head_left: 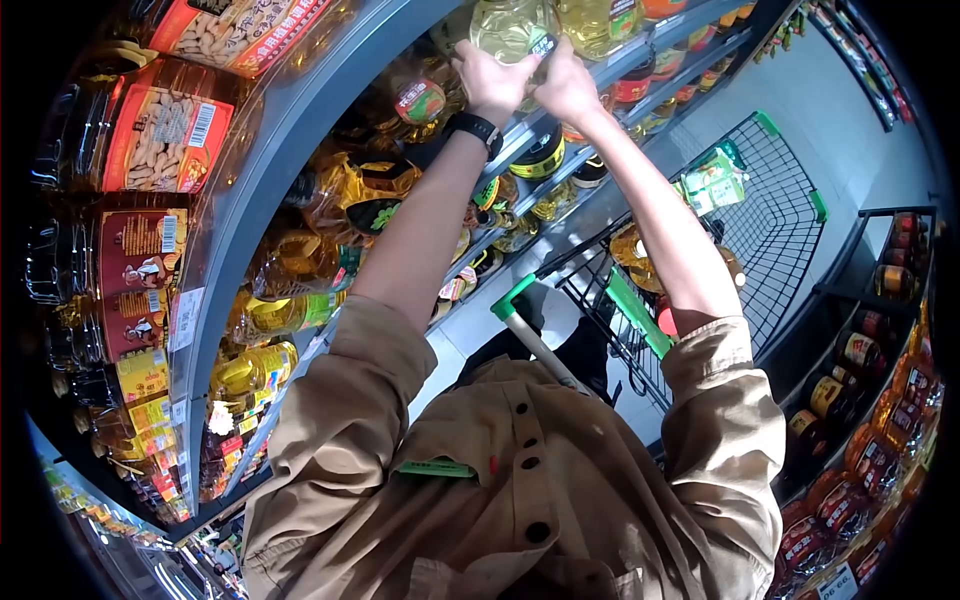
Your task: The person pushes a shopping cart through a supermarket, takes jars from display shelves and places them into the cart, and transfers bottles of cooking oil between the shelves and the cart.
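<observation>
At the top of the head view, both of my hands are at a clear bottle of pale yellow cooking oil on the shelf side. My left hand, with a black watch on the wrist, has its fingers curved round the bottle's near left side. From the right, my right hand grips the same bottle near a dark label, its fingertips partly hidden. Another pale oil bottle stands just to the right. Below my left hand sits an amber oil bottle with a round red and green label.
A wire shopping cart with green corners stands to my right, holding oil bottles and a green-and-white package. Large oil jugs line the left shelf, behind its curved grey edge. Dark bottles fill the right shelf.
</observation>
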The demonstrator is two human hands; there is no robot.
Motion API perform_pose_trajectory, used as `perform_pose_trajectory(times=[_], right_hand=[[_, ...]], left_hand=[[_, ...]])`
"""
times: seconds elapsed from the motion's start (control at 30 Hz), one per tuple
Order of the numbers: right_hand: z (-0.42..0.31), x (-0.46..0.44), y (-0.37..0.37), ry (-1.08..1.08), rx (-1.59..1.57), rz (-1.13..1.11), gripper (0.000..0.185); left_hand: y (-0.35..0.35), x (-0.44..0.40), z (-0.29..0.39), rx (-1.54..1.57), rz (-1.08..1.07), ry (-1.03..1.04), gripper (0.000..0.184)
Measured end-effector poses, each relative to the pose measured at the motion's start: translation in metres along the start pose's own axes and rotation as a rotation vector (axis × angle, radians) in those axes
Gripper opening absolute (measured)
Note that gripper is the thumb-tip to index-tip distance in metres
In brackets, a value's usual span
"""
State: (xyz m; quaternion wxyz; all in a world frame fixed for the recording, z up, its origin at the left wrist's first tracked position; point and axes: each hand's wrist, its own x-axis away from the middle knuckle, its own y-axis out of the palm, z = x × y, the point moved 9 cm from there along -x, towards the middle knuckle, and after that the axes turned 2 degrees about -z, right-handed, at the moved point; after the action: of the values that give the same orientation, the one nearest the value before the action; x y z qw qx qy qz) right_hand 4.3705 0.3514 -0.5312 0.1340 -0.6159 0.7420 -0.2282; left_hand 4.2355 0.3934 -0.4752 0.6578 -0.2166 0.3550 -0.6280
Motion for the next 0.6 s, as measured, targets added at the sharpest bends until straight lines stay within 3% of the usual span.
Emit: perform_pose_trajectory(times=[0.1,0.23,0.4,0.6], right_hand=[[0.003,0.003,0.005,0.05,-0.032,-0.001,0.107],[0.0,0.006,0.004,0.023,-0.016,0.072,0.104],[-0.001,0.007,0.014,0.065,-0.003,0.028,0.112],[-0.007,0.027,0.022,0.026,-0.007,-0.009,0.104]], left_hand=[[0.002,-0.001,0.004,-0.005,-0.018,-0.018,0.095],[0.006,-0.004,0.006,-0.044,-0.086,-0.082,0.094],[0.007,-0.006,0.006,0.123,-0.152,-0.143,0.084],[0.003,-0.003,0.011,0.056,-0.206,-0.207,0.084]])
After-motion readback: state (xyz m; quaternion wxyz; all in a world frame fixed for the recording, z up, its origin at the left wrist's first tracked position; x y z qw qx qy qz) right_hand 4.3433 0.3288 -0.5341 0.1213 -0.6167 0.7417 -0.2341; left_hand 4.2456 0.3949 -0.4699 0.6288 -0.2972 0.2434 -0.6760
